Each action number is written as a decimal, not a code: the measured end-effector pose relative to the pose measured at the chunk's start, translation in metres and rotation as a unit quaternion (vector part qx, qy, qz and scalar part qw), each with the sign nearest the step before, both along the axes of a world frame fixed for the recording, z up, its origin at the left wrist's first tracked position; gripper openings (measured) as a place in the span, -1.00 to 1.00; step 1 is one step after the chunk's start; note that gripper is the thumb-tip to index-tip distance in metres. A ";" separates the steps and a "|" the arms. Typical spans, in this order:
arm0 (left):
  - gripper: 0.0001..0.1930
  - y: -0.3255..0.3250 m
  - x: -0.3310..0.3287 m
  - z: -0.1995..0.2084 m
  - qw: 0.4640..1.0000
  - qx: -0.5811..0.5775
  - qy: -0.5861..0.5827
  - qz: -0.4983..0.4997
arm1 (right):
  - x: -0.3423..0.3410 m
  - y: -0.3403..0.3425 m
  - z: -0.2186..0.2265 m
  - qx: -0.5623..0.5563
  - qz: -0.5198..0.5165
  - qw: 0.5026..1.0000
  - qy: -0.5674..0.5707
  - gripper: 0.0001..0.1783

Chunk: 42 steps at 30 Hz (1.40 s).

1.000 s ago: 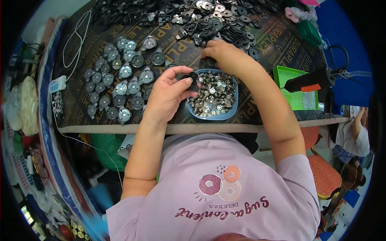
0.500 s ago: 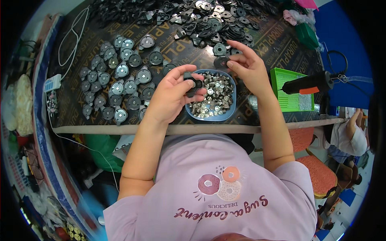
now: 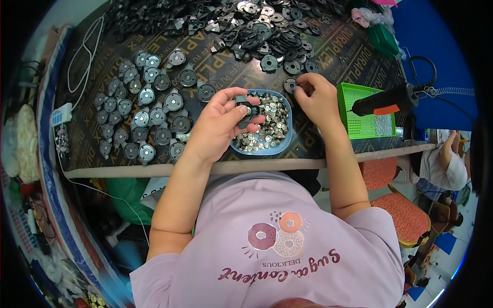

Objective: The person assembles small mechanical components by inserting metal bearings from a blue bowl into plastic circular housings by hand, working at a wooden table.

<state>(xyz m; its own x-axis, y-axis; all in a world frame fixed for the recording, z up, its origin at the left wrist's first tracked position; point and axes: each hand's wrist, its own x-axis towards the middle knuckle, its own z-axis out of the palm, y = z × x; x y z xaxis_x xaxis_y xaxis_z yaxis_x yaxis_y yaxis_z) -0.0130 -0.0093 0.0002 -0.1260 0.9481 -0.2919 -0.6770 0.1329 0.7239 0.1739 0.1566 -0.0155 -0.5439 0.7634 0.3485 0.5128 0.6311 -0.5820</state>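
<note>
My left hand (image 3: 218, 120) is closed around a dark plastic housing (image 3: 243, 110), thumb pressing near a small shiny metal piece at its middle. It is over the left edge of a blue bowl (image 3: 289, 134) filled with small round metal parts (image 3: 269, 128). To the right of the bowl, my right hand (image 3: 317, 100) has its fingers bent and pinched at the edge of a round dark disc (image 3: 289, 84) with a hole in its centre. Two similar loose discs, a nearer one (image 3: 292, 67) and another (image 3: 310, 66), lie just beyond that hand.
Several assembled round-faced parts (image 3: 146, 96) are spread on the left. A heap of dark discs and housings (image 3: 262, 32) covers the far side. A green tray (image 3: 354, 134) sits at right, with a black power screwdriver (image 3: 385, 101) above it. A white cable (image 3: 84, 66) runs along the left edge.
My right hand has moved slightly nearer, its raised fingers now curled, and the disc at its fingertips has shifted with it. My left hand keeps the housing; the whole view has shifted a little.
</note>
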 end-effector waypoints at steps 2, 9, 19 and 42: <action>-0.66 0.002 0.004 -0.001 1.000 -0.002 -0.001 -0.002 | 0.000 0.000 -0.006 -0.017 -0.032 0.998 -0.058 -0.67; -0.62 0.001 0.000 -0.005 0.998 0.021 -0.063 -0.014 | 0.009 0.008 0.002 -0.394 0.048 0.903 0.162 -0.64; -0.48 0.008 0.009 0.001 0.990 0.053 -0.122 -0.038 | 0.005 -0.033 0.039 -0.457 0.229 0.813 0.280 -0.60; -0.47 -0.001 0.014 0.005 0.995 0.054 -0.077 -0.036 | -0.018 -0.066 0.055 -0.021 0.242 0.970 0.032 -0.71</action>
<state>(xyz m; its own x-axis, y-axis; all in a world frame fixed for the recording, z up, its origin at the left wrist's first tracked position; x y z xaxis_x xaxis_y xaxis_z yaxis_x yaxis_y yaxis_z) 0.0006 -0.0102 0.0056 -0.0184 0.9798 -0.1990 -0.7720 0.1125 0.6256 0.1563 0.0903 0.0395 -0.8198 0.4387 0.3681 0.1245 0.7639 -0.6332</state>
